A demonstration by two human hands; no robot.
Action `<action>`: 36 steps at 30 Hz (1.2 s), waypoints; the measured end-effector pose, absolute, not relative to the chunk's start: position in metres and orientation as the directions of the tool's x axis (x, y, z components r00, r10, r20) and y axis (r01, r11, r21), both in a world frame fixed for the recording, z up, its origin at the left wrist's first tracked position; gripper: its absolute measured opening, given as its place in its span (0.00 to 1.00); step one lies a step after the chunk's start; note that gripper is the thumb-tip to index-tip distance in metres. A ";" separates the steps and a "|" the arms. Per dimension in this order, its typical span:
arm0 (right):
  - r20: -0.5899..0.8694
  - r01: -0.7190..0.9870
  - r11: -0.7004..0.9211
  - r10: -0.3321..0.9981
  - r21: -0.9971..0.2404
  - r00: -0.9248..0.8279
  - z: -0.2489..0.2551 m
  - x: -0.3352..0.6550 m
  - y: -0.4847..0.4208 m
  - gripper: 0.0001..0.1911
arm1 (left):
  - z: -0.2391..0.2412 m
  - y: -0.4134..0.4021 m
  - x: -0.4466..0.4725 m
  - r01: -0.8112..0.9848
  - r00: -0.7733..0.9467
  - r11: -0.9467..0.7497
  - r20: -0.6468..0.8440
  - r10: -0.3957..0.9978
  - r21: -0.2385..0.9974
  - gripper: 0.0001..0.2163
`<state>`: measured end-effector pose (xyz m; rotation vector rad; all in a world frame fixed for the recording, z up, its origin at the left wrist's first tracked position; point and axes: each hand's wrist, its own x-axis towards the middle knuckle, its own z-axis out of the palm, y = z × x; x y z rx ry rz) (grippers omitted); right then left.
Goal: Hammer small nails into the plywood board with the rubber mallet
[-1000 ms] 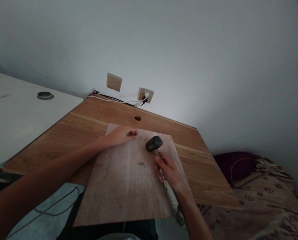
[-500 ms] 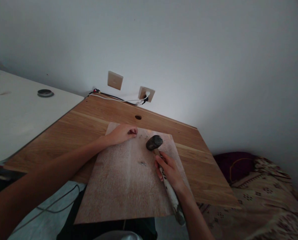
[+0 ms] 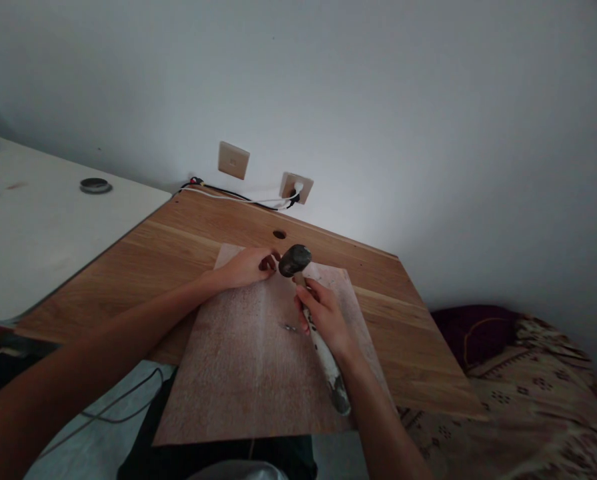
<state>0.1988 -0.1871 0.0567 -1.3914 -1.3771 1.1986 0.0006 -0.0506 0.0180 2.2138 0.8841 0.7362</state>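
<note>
Anything in the left grip (image 3: pixel 248 268) was too small to tell — the hammer head (image 3: pixel 295 260) hid part of the board (image 3: pixel 228 373) beside it. The right grip (image 3: pixel 324 317) covered some handle (image 3: pixel 328 365); the dark bits (image 3: pixel 290 327) nearby were blurred — the right edge cut the bedding (image 3: pixel 518 400).

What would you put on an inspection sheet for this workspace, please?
Surface: brown wooden tabletop beside white tabletop.
Job's things: reddish wooden board overhanging the near edge; dark-headed, white-handled hammer.
Clutter: round dark disc on the white tabletop.
Hands: left hand on the board, grip unclear; right hand holding the hammer.
Cables: white cable and black cable along the back edge; thin cable below.
Surroundings: pale wall; patterned fabric.
</note>
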 end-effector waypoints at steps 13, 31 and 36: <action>-0.075 0.309 -0.051 0.995 -0.950 -0.066 0.049 0.191 -0.179 0.19 | 0.012 -0.049 0.001 0.395 0.604 -0.596 0.292 0.742 0.699 0.21; -0.084 0.325 -0.067 0.996 -0.943 -0.037 0.054 0.197 -0.186 0.19 | 0.033 -0.066 -0.003 0.451 0.567 -0.619 0.330 0.755 0.643 0.15; -0.120 0.326 -0.108 0.993 -0.939 -0.016 0.055 0.217 -0.206 0.22 | 0.051 -0.120 -0.003 0.358 0.803 -0.891 0.395 0.446 0.279 0.03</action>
